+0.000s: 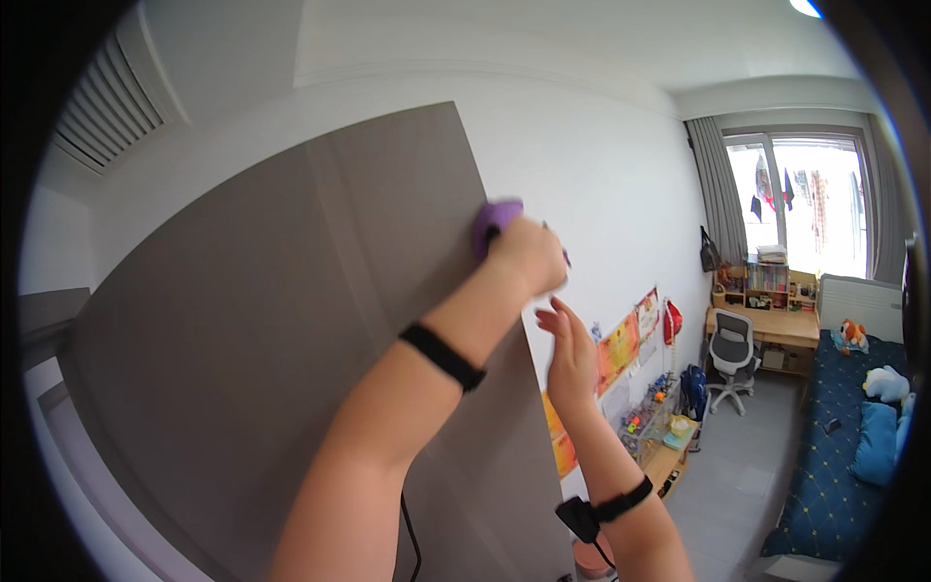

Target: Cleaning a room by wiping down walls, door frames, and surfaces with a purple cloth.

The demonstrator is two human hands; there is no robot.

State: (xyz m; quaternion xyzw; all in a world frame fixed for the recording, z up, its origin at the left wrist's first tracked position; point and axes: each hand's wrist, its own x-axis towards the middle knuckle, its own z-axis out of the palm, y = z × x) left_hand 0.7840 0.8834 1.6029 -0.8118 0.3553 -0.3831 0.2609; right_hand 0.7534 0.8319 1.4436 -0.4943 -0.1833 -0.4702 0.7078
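My left hand [531, 251] is raised and closed around a purple object [500, 218] with a black part. The purple object is at the upper right edge of a large grey-brown panel [276, 276], which stands in front of the white wall; blur hides its exact kind. Below and to the right, my right hand [571, 356] is held up with its fingers extended, near the panel's edge, with nothing seen in it. Each forearm wears a black strap, the right one with a small black device and a cable.
Colourful posters [618, 353] hang on the wall above a low wooden shelf [665, 455] with toys. Farther back are a wheeled chair [731, 349], a wooden desk [785, 327] and a window. A bed with a dark blue cover [836, 451] lies at the right.
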